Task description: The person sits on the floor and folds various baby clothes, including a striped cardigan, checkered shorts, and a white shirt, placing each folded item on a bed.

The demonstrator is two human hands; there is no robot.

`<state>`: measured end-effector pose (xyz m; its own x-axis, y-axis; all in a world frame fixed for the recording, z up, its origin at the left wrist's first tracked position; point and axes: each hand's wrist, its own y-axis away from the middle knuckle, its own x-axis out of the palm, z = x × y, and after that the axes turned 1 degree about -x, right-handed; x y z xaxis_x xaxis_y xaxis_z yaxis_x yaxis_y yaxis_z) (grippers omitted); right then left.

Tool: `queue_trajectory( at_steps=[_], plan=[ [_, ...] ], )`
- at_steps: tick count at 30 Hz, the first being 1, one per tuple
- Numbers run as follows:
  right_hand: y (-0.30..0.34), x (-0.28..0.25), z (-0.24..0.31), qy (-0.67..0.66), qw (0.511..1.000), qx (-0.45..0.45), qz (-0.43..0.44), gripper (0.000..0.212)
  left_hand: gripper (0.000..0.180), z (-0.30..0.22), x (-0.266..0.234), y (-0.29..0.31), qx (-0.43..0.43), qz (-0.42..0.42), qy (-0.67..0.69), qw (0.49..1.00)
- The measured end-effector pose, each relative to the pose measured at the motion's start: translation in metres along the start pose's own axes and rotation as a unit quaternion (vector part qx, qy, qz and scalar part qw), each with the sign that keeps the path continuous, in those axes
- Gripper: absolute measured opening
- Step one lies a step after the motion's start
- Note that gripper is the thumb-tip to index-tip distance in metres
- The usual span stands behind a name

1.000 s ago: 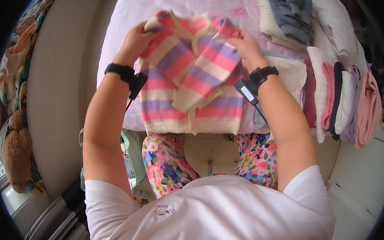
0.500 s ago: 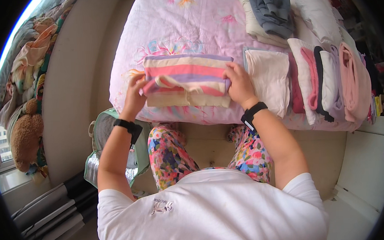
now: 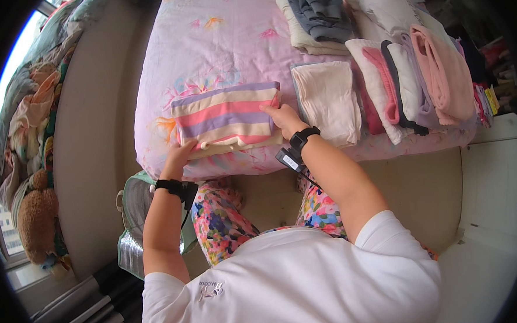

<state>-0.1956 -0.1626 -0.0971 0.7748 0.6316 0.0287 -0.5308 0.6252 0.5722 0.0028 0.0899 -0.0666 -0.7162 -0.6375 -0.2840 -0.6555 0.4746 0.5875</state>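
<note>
Pink striped knit (image 3: 226,111) between left hand (image 3: 179,152) and right hand (image 3: 286,119), both gripping its edges. Looks like late folding tbh, next probably needs squaring up.

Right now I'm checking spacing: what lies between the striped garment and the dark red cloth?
Head view: the right hand, some bedspread and pale folded cloth.

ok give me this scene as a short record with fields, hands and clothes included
garment: striped knit garment, folded into a flat rectangle
colours: pink, purple, cream
left hand: at its lower left corner
right hand: at its right side
surface: bed with pink floral cover
right of garment: folded pale cloth, then row of folded clothes
</note>
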Motion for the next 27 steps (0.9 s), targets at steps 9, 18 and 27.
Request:
queue_trajectory(
  at_steps=[9,18,27],
  plan=[
    [0.090,-0.005,0.015,-0.211,0.947,-0.220,0.102,0.048,0.031,-0.049,-0.009,0.008,0.185,0.018,0.081,0.979],
    [0.149,-0.094,0.000,-0.330,0.887,-0.316,-0.063,0.036,0.051,-0.213,0.143,-0.027,0.480,0.005,-0.029,0.877],
    [0.150,-0.132,-0.035,-0.192,0.981,0.032,-0.008,0.037,0.099,-0.138,0.302,0.001,0.309,0.037,-0.427,0.849]
  ],
)
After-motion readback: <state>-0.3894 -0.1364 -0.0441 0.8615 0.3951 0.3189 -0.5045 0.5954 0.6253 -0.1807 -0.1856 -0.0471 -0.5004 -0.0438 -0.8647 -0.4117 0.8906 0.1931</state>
